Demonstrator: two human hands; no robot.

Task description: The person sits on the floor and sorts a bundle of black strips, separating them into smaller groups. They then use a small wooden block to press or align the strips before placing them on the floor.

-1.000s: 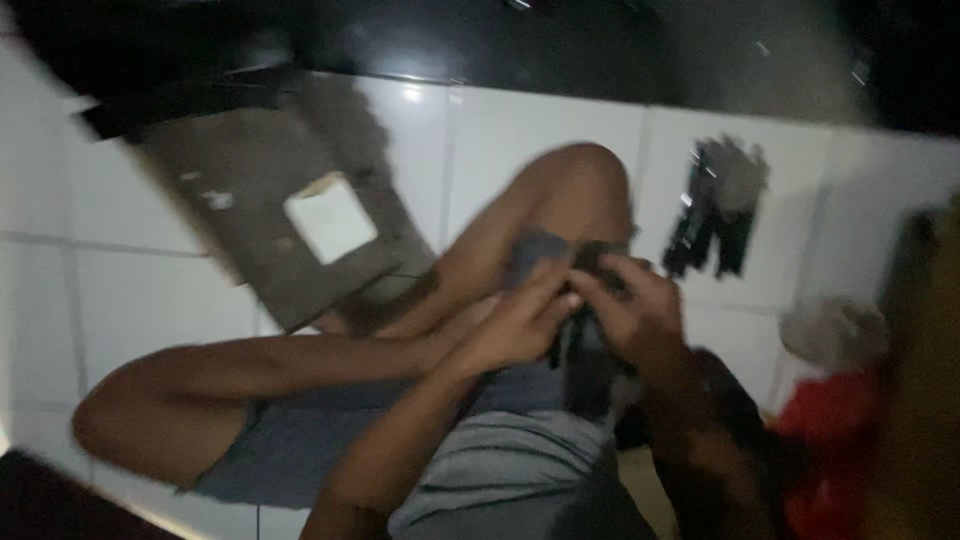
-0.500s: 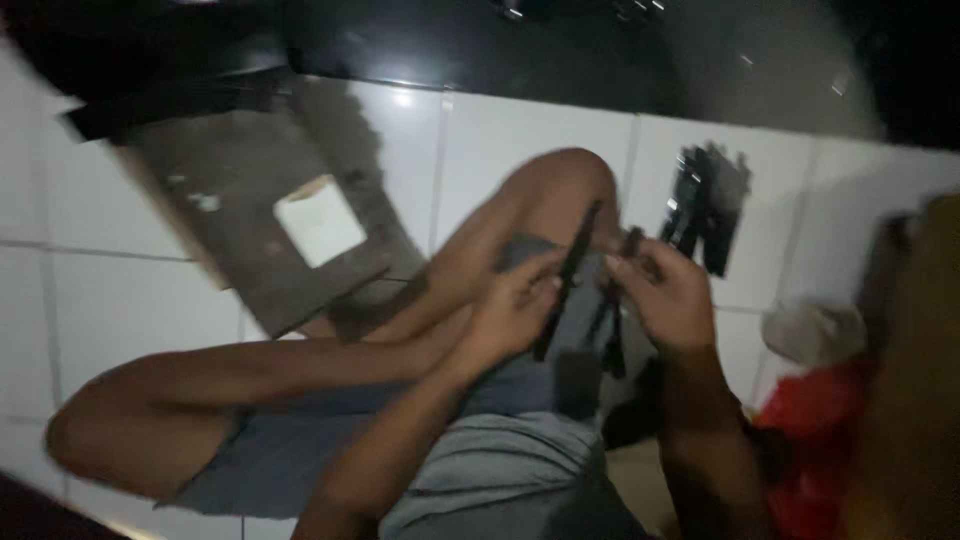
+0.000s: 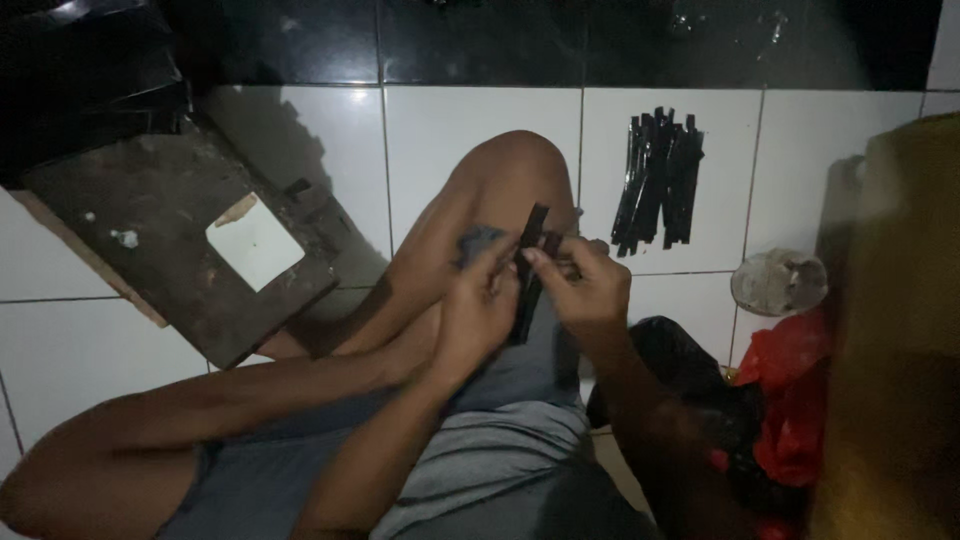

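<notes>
I sit on a white tiled floor with my knee raised. My left hand (image 3: 478,300) and my right hand (image 3: 585,285) meet over that knee and both pinch a thin black strip (image 3: 528,270), which stands nearly upright between the fingers. A small grey piece shows at my left fingertips. A pile of several similar black strips (image 3: 660,180) lies on the tile beyond my right hand, apart from it.
A dark worn wooden board (image 3: 170,240) with a white square patch (image 3: 255,242) lies at the left. A round greyish lid or dish (image 3: 780,282) and a red plastic bag (image 3: 795,395) sit at the right. A dim yellowish object fills the right edge. Black tiles run along the top.
Both hands came together on the strip and shifted a little toward the knee. The strip now stands more upright. The view has steadied and moved closer.
</notes>
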